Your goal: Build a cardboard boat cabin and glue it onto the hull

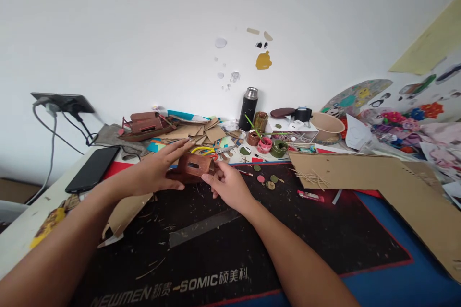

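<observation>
A small brown-painted cardboard model with a slot in its top is held just above the dark mat. My right hand pinches its right end between thumb and fingers. At its left side is my left hand, fingers stretched out and thumb apart; whether it touches the model I cannot tell. A similar brown cardboard model rests on a grey cloth at the back left. Behind my hands are yellow-handled pliers and cardboard scraps.
Open paint jars in brown, pink and green stand behind the mat, near a black thermos. Small painted discs, a pink cutter and thin sticks on cardboard lie right. A phone lies left.
</observation>
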`<state>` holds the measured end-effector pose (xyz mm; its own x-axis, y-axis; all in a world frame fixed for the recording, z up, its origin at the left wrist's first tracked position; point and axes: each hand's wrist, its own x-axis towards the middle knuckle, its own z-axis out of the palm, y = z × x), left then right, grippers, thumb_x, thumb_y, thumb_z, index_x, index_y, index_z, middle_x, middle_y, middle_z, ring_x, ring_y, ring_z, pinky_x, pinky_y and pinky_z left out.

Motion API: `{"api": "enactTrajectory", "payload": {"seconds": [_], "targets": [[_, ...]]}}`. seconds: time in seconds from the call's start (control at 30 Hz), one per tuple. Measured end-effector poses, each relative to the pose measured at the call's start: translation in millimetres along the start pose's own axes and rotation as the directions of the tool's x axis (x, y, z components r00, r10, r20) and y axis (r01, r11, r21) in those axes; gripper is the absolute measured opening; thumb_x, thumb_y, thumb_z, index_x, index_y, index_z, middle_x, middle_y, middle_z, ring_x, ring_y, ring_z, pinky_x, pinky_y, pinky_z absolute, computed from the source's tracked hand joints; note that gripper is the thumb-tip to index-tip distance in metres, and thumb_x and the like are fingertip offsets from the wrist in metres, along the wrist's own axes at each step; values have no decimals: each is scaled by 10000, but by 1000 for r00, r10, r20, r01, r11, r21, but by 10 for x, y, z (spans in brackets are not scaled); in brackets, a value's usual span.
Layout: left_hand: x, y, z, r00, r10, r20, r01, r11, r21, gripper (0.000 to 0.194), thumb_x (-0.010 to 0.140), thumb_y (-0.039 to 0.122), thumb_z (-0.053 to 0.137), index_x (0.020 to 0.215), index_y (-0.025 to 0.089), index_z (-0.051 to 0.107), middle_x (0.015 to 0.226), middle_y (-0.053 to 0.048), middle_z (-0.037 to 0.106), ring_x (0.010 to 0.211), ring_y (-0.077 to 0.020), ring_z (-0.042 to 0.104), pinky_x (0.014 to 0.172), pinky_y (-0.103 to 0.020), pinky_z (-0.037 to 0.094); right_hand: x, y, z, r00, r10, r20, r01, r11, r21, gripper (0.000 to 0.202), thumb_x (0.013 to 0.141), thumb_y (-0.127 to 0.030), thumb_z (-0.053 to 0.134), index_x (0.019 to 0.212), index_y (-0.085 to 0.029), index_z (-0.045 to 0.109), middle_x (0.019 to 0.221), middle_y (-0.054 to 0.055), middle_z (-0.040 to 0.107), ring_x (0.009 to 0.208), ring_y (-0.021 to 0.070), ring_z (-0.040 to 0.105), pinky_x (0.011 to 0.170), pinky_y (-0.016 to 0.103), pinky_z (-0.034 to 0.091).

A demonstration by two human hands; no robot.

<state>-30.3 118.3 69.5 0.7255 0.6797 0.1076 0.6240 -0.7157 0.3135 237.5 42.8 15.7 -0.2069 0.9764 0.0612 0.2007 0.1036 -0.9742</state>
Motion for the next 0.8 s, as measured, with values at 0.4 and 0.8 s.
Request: {"api": "enactTrajectory", "payload": {"seconds": [0.4, 0.8], "targets": [[78, 40, -80, 989, -132, 59, 143, 958, -248, 784, 890, 629, 736, 1574, 294, 549, 1566, -104, 641, 1403, -343, 619, 1162, -482, 505, -29, -26, 20, 999, -5, 36, 7, 999, -35, 406, 981, -402, 736, 1350, -245, 672, 709, -48, 635, 540, 151, 620, 570, 278, 472], [124, 130, -76, 979, -201, 46, 205, 969, -134, 561, 911, 600, 672, 1356, 258, 684, 1330, -99, 754, 1158, -317, 699, 953, -410, 531, 8, -48, -41, 996, 52, -66, -45, 993, 106, 572, 973, -521, 680, 1434, -189, 614, 660, -71, 608, 517, 143, 619, 482, 254, 445]]}}
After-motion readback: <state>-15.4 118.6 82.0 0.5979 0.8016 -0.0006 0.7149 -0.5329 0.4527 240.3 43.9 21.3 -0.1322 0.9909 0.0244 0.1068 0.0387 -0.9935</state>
